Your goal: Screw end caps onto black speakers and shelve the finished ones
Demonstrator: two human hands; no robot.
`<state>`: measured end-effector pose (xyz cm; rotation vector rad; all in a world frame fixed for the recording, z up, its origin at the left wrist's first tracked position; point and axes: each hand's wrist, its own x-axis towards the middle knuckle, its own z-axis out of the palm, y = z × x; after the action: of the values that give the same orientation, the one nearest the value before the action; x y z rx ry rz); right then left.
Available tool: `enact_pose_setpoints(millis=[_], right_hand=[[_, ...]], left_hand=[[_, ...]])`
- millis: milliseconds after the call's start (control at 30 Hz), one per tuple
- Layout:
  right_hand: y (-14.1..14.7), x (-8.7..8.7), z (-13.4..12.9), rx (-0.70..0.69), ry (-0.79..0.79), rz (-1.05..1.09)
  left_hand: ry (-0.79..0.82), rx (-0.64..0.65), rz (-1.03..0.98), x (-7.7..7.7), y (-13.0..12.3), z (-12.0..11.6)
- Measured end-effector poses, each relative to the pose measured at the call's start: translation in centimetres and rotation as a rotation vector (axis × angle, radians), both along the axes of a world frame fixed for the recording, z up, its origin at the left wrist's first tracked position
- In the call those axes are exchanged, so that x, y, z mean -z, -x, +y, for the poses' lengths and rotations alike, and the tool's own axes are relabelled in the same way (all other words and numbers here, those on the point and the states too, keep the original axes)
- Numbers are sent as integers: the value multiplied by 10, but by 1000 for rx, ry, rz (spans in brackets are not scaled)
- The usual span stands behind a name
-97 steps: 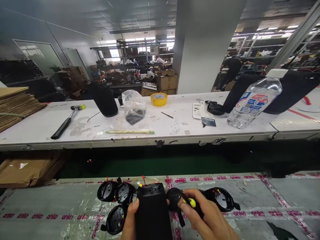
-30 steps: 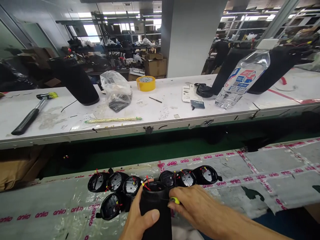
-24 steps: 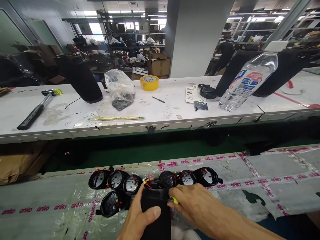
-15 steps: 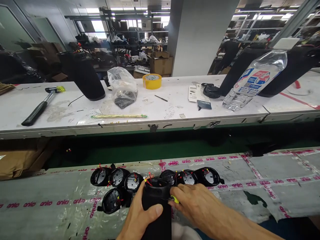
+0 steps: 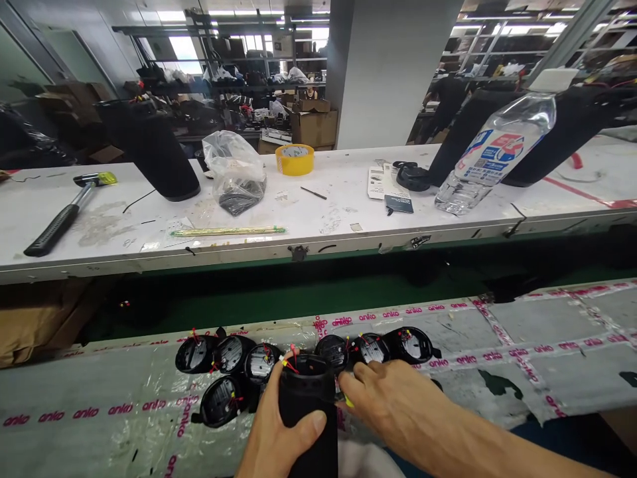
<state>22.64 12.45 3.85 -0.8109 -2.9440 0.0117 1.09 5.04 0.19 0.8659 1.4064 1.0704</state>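
Note:
A black speaker body (image 5: pixel 311 425), a tall tube with an open top and red-tipped wires sticking out, stands upright low in the middle. My left hand (image 5: pixel 279 425) is wrapped round its left side, thumb across the front. At the right of its rim, my right hand (image 5: pixel 375 398) is closed on a small tool with a yellow part (image 5: pixel 349 401); the fingers hide most of it, and its kind cannot be made out. Behind the tube, several round black end caps (image 5: pixel 217 401) with red wires lie on the plastic-covered bench (image 5: pixel 114 438).
On the white shelf (image 5: pixel 328 219) beyond are a hammer (image 5: pixel 57 222), a black speaker tube (image 5: pixel 154 156), a plastic bag (image 5: pixel 236 176), yellow tape (image 5: pixel 294 160) and a water bottle (image 5: pixel 497 146). More black tubes lean behind the bottle. A dark green gap separates shelf and bench.
The whole view has shifted slightly, so the shelf items sit a little further left. Both hands keep their hold; the yellow tool at the rim has tilted slightly and shows less.

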Motion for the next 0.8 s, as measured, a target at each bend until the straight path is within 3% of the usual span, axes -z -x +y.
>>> enact_pose_setpoints(millis=[267,400,467,567,633,800], right_hand=[[5,-1,1,-35,32,-141],[1,-7,8,-2,253,24],[-5,-8,11,86,419,267],[-10,-4,10,345,621,545],[-7,2,7,459,743,571],[11,13,2,515,873,573]], left_hand=[[22,-18,32,-4,-3,2],[27,-20,-99,-7,-2,4],[36,-10,-171,-10,-3,7],[34,-15,-148,-14,-4,10],[19,-14,-113,-14,-7,12],[25,-23,-20,-6,-6,9]])
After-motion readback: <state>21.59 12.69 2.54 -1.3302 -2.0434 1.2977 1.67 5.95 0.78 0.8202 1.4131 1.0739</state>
